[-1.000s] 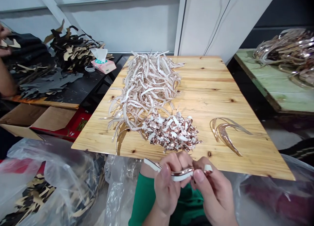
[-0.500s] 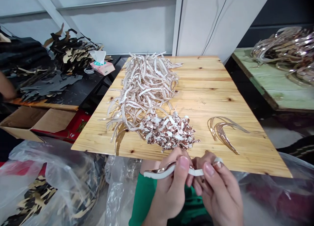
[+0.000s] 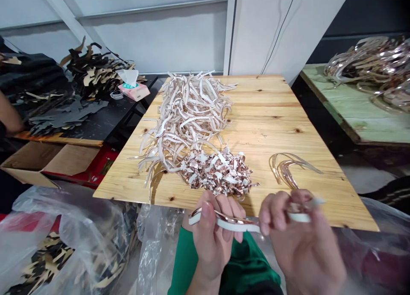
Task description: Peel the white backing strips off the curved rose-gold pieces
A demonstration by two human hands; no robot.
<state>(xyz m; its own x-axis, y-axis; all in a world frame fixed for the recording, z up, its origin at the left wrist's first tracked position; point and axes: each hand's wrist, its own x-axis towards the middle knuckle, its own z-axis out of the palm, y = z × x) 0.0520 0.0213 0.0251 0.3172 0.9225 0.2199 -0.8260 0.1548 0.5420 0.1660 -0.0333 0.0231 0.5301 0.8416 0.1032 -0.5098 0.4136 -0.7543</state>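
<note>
My left hand [image 3: 213, 235] pinches a curved strip with a white edge and a shiny rose-gold face [image 3: 230, 221], just below the near edge of the wooden board [image 3: 272, 115]. My right hand [image 3: 301, 239], a little blurred, grips the right end of the strip, where a thin piece [image 3: 304, 211] is pulled away toward the right. A heap of small rose-gold and white scraps [image 3: 219, 173] lies right in front of my hands. Behind it sits a big pile of pale curved strips [image 3: 188, 111]. A few peeled rose-gold strips [image 3: 290, 169] lie to the right.
Clear plastic bags [image 3: 64, 239] with dark and tan offcuts hang at the lower left. A black table [image 3: 96, 115] on the left holds dark leather scraps and a pink tissue pack [image 3: 133, 87]; another person's arm [image 3: 9, 115] reaches there. A green bench [image 3: 361, 107] with shiny strips stands right.
My hands have moved apart: the right hand has pulled rightward, drawing a thin piece off the strip, while the left hand keeps holding the strip's left part.
</note>
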